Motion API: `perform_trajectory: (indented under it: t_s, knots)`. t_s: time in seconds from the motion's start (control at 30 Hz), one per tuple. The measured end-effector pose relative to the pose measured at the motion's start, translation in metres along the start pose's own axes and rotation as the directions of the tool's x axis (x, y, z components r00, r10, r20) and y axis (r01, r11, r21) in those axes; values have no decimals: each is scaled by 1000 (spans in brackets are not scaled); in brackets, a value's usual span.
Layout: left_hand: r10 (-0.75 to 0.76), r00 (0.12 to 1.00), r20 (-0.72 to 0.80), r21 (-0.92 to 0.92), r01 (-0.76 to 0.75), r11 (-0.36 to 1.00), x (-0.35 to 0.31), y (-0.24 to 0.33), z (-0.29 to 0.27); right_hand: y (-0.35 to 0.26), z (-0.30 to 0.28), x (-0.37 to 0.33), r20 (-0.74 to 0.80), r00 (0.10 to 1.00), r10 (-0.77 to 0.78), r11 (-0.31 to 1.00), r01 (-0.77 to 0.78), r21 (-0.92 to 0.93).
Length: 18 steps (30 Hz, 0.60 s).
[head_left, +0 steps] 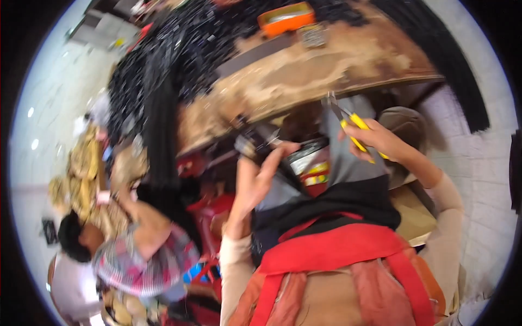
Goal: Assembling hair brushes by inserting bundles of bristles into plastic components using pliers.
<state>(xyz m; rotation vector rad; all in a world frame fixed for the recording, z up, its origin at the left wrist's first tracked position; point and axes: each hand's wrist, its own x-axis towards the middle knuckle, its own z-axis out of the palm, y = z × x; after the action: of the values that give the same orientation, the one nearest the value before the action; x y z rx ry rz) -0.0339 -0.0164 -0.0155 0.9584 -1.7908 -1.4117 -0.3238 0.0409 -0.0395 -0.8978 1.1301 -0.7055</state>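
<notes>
My right hand (375, 140) is closed around the yellow handles of a pair of pliers (354, 120). The metal jaws point up and to the left, close to the near edge of the workbench. To the left, my left hand (260, 182) is raised just below that edge, its fingers bent around a blurred dark piece (262, 137) with a bright, thin bit at its end. What this piece is cannot be made out. Between my hands, over my lap, a packet with white, yellow and red colours (312, 165) shows partly.
The worn wooden workbench (304, 70) carries a large heap of black strips (190, 49), an orange box (286, 19) and a small grey block (312, 36). Black strips hang over its left side and right end (462, 81). At left another person (144, 244) sits near brown bundles (84, 163).
</notes>
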Motion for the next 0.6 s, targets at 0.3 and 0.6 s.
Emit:
perform_trajectory:
  t_s: [0.3, 0.6]
  knots:
    - [140, 988, -65, -624, -150, 767, -38, -21, 13, -7, 63, -4, 68, 997, 21, 895, 11, -447]
    - [-73, 990, -122, -592, -13, 806, -39, -22, 11, 3, 81, -19, 60, 851, -522, 604, 419, -678]
